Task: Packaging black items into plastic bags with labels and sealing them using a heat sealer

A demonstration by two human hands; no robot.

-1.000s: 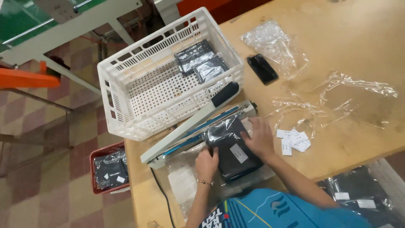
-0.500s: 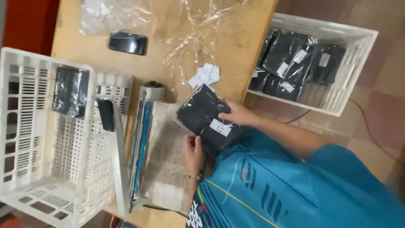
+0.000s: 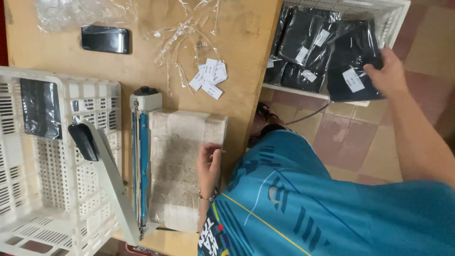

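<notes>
Nearest, a person in a blue shirt (image 3: 303, 199) leans over the edge of a wooden table (image 3: 246, 42). The left hand (image 3: 209, 166) lies flat, fingers loosely together and holding nothing, on the right edge of a pale, quilted-looking rectangular pad (image 3: 182, 166). Just left of the pad runs a long, narrow heat sealer (image 3: 140, 166) with a blue strip along its bar; its white hinged arm (image 3: 111, 182) is raised and tilted left, tipped with a black handle (image 3: 84, 141). Further left stands a white perforated plastic crate (image 3: 28, 199), with one glossy black bag (image 3: 40, 108) inside.

Beyond the pad, a small heap of white paper tags (image 3: 208, 78) rests on the bare wood, with crumpled clear plastic bags (image 3: 185, 33) scattered past them and a black phone (image 3: 105, 39) at the far left.

At the far right, off the table, the right hand (image 3: 391, 71) is stretched out, well apart from the left, its fingers closed on the edge of a black packet (image 3: 353, 76) wrapped in shiny clear film with a white label. The packet lies at the near rim of a second white crate (image 3: 393, 12), which holds similar labelled black packets (image 3: 303, 42).
</notes>
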